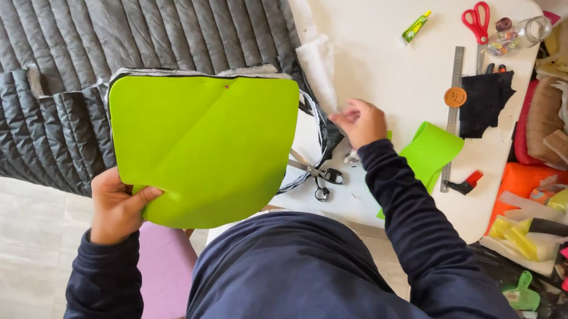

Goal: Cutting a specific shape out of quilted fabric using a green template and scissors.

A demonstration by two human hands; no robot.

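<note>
the left hand (115,209) grips the lime green sheet (202,145) at its lower left corner, thumb on the face, the other fingers hidden behind, the sheet rising up and to the right of them. the sheet covers part of the grey quilted fabric (99,11) and the white counter (385,56). the right hand (358,122), just right of the sheet, has its fingers pinched together at the fabric's edge. black-handled scissors (321,179) lie at the sheet's lower right edge.
</note>
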